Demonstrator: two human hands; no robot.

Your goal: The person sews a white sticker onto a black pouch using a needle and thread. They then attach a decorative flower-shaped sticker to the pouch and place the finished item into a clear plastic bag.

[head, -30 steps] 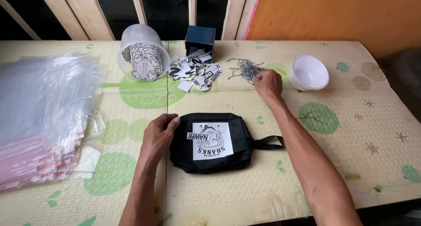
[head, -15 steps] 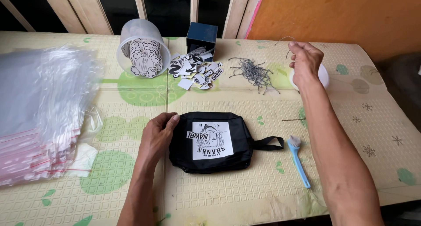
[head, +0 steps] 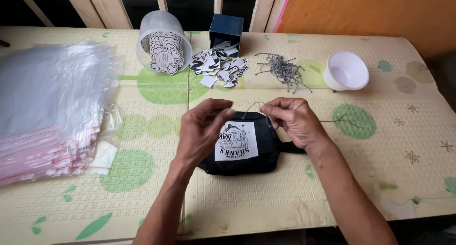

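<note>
A small black pouch (head: 266, 152) with a white printed label lies on the table in front of me. Both hands hover just above it. My right hand (head: 294, 121) pinches a thin grey string loop (head: 251, 105) between thumb and fingers. My left hand (head: 202, 131) has its fingertips together at the other end of that string and against a small paper tag (head: 227, 114). A black strap sticks out from the pouch's right side under my right wrist.
At the back are a pile of grey string loops (head: 282, 69), a white bowl (head: 346, 71), scattered black-and-white paper tags (head: 219, 64), a tipped clear tub of tags (head: 164, 43) and a dark blue box (head: 227, 30). A stack of clear plastic bags (head: 45, 107) fills the left side.
My right hand came back from the bowl at the far right to above the pouch, holding a string. My left hand lifted off the pouch to meet it.
</note>
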